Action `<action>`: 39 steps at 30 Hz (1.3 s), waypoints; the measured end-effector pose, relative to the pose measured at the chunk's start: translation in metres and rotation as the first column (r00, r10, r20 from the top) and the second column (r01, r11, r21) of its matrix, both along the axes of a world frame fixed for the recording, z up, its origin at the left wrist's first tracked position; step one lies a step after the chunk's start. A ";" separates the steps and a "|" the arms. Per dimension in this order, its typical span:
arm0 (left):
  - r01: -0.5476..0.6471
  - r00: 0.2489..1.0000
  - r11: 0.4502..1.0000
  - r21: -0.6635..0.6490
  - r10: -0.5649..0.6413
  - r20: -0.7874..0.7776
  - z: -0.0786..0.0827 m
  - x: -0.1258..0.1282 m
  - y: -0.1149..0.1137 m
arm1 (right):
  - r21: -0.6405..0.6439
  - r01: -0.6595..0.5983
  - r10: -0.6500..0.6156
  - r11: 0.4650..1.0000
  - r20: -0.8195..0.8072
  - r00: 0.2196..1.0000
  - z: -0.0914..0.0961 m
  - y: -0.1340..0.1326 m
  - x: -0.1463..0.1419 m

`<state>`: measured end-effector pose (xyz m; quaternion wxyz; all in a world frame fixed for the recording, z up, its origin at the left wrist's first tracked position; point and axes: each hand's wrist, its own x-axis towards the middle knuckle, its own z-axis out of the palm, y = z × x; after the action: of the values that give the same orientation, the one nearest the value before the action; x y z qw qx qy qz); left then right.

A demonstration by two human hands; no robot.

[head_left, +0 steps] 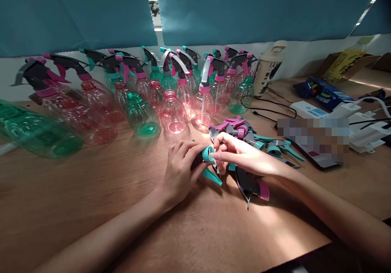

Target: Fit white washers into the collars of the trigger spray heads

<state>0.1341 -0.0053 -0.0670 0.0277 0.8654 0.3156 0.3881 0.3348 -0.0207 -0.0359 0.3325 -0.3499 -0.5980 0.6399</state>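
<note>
My left hand is wrapped round a dark grey trigger sprayer head with a teal collar and a teal trigger. The collar's open end faces right. My right hand is closed at that opening, its thumb and fingertips pinching a small white piece at the collar. What that piece is I cannot make out. Beneath and beyond my right hand lies a pile of loose sprayer heads with pink and teal collars. One pink-collared head rests nearer to me.
Behind my hands stand open green and pink bottles. Rows of bottles with sprayers fitted are at the back. To the right are a cream tumbler, black cable, a blurred-out phone-like slab and a white power strip.
</note>
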 end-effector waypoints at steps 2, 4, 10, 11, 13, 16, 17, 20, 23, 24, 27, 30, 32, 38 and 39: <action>-0.001 1.000 1.000 0.016 0.001 -0.001 0.000 0.000 0.000 | 0.011 0.020 -0.020 1.000 0.007 1.000 -0.001 -0.001 -0.001; -0.001 1.000 0.999 0.038 0.001 -0.009 0.000 0.001 0.000 | 0.028 0.056 -0.057 0.998 0.042 0.997 0.000 -0.003 -0.003; 0.001 0.999 0.992 0.122 0.005 -0.052 0.000 0.004 -0.001 | 0.167 0.201 -0.239 0.965 0.255 0.937 0.003 -0.011 -0.013; 0.003 0.998 0.990 0.138 0.005 -0.057 0.001 0.005 -0.001 | 0.182 0.214 -0.258 0.960 0.269 0.928 0.003 -0.011 -0.014; 0.005 0.998 0.987 0.160 0.006 -0.065 0.001 0.005 -0.001 | 0.175 0.230 -0.271 0.957 0.267 0.925 0.003 -0.012 -0.016; 0.008 0.997 0.985 0.175 0.004 -0.072 0.001 0.006 -0.001 | 0.151 0.233 -0.267 0.961 0.262 0.928 0.004 -0.012 -0.017; 0.009 0.997 0.984 0.178 0.005 -0.075 0.001 0.006 -0.002 | 0.150 0.235 -0.268 0.960 0.272 0.924 0.004 -0.012 -0.017; 0.009 0.996 0.984 0.178 0.007 -0.087 0.001 0.006 -0.002 | 0.137 0.240 -0.272 0.961 0.308 0.912 0.006 -0.010 -0.017; 0.011 0.996 0.984 0.176 0.004 -0.087 0.001 0.006 -0.002 | 0.108 0.246 -0.269 0.963 0.332 0.904 0.007 -0.009 -0.018; 0.011 0.996 0.985 0.173 0.003 -0.084 0.001 0.006 -0.002 | 0.105 0.245 -0.266 0.964 0.331 0.906 0.006 -0.008 -0.018; 0.002 0.997 0.992 0.128 0.009 -0.080 0.001 0.005 -0.002 | 0.109 0.211 -0.235 0.971 0.289 0.928 0.006 -0.007 -0.017; -0.030 0.998 0.998 0.059 0.033 -0.054 0.001 0.004 -0.001 | 0.124 0.173 -0.196 0.977 0.202 0.960 0.006 -0.005 -0.009; -0.046 0.999 0.998 0.033 0.046 -0.005 0.000 0.002 -0.001 | 0.116 0.187 -0.202 0.975 0.128 0.971 0.009 -0.002 -0.002; 0.013 0.991 1.000 0.019 -0.015 0.134 -0.002 0.001 0.000 | 0.214 0.287 -0.305 0.934 0.057 0.951 0.020 0.006 0.009; 0.020 0.990 1.000 0.013 -0.022 0.139 -0.002 0.001 0.000 | 0.246 0.295 -0.320 0.923 0.068 0.945 0.021 0.005 0.008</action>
<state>0.1355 -0.0057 -0.0689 0.0486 0.8397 0.3017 0.4490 0.3426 -0.0152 -0.0148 0.4347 -0.4318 -0.6234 0.4857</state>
